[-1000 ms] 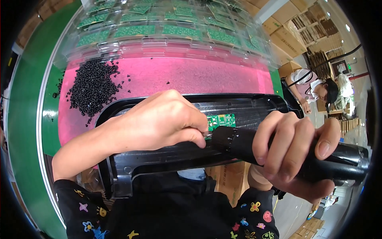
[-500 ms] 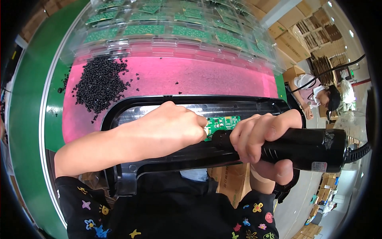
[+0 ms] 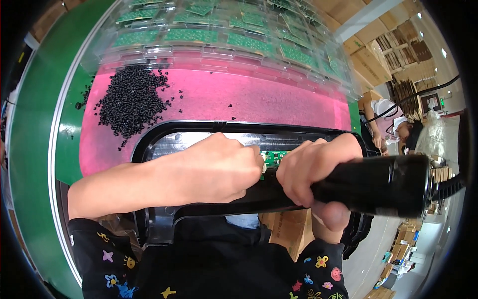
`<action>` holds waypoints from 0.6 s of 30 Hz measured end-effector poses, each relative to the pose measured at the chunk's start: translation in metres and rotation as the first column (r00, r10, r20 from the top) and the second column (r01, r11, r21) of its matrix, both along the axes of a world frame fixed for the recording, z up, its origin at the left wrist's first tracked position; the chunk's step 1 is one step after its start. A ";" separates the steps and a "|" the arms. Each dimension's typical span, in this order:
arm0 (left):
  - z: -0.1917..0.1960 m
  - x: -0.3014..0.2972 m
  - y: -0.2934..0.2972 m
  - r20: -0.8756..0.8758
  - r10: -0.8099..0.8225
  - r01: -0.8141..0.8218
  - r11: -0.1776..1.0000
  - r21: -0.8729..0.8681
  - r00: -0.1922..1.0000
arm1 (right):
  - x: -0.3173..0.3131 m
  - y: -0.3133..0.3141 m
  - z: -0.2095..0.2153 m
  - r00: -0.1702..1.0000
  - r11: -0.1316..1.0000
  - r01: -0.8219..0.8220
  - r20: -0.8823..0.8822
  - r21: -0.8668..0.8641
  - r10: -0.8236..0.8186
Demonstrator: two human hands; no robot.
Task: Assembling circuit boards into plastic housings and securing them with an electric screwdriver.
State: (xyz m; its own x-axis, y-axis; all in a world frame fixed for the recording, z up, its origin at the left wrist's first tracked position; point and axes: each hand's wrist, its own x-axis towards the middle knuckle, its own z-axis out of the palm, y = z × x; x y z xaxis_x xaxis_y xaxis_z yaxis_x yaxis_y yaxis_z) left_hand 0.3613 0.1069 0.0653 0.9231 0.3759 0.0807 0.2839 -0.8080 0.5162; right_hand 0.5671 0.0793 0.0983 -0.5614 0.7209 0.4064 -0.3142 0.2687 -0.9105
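Note:
My right hand wraps round the body of a black corded electric screwdriver, which lies nearly level with its front end toward the left. My left hand is closed at the left end of a green circuit board; its fingertips are turned away, so what they pinch, if anything, stays hidden. Only a strip of the board shows between the two hands. Under it is a large black plastic housing with a raised rim. The screwdriver's tip cannot be made out.
A heap of small black screws lies on the pink mat, a few scattered beside it. Behind stand clear plastic trays holding several green boards. A co-worker sits at the right. Cardboard boxes are stacked beyond.
My right hand and the screwdriver have shifted a little left, closer to my left hand, covering more of the board. The whole view has shifted slightly.

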 end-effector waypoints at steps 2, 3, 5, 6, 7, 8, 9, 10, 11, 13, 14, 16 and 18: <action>0.003 0.001 0.001 -0.002 0.026 -0.026 1.000 0.016 1.000 | -0.011 -0.025 0.002 0.939 0.932 0.337 -0.027 -0.135 -0.344; 0.003 0.002 0.001 0.016 0.039 -0.039 0.999 0.001 0.999 | -0.013 -0.026 0.002 0.925 0.922 0.362 -0.067 -0.139 -0.373; 0.004 0.004 0.003 0.035 0.045 -0.045 0.999 -0.013 0.998 | -0.011 -0.030 0.005 0.909 0.914 0.405 -0.088 -0.040 -0.407; 0.005 0.005 0.004 0.069 0.042 -0.039 0.998 -0.046 0.997 | -0.007 -0.026 0.005 0.922 0.935 0.352 -0.189 0.042 -0.339; 0.006 0.006 0.005 0.104 0.038 -0.030 0.996 -0.080 0.994 | -0.002 -0.023 0.007 0.924 0.943 0.305 -0.281 0.130 -0.260; 0.004 0.006 0.005 0.148 0.051 -0.038 0.995 -0.091 0.988 | -0.001 -0.023 0.010 0.907 0.937 0.315 -0.340 0.149 -0.251; 0.004 0.006 0.006 0.145 0.050 -0.037 0.995 -0.091 0.988 | -0.001 -0.023 0.015 0.886 0.930 0.327 -0.397 0.168 -0.240; 0.004 0.007 0.006 0.233 0.042 -0.015 0.993 -0.115 0.972 | 0.000 -0.025 0.018 0.869 0.917 0.357 -0.422 0.176 -0.258; 0.005 0.009 0.007 0.322 0.031 0.014 0.991 -0.135 0.946 | 0.001 -0.026 0.021 0.859 0.905 0.379 -0.437 0.194 -0.266; 0.006 0.010 0.009 0.365 0.026 0.028 0.990 -0.142 0.931 | 0.004 -0.027 0.025 0.842 0.882 0.414 -0.464 0.227 -0.275; 0.008 0.010 0.009 0.373 0.039 0.026 0.986 -0.167 0.927 | 0.005 -0.028 0.026 0.840 0.880 0.417 -0.466 0.227 -0.278; 0.008 0.011 0.008 0.379 0.049 0.027 0.981 -0.192 0.924 | 0.007 -0.029 0.027 0.842 0.888 0.395 -0.479 0.237 -0.247; 0.004 0.013 0.008 0.450 0.041 0.054 0.979 -0.196 0.892 | 0.007 -0.030 0.027 0.840 0.888 0.391 -0.488 0.245 -0.235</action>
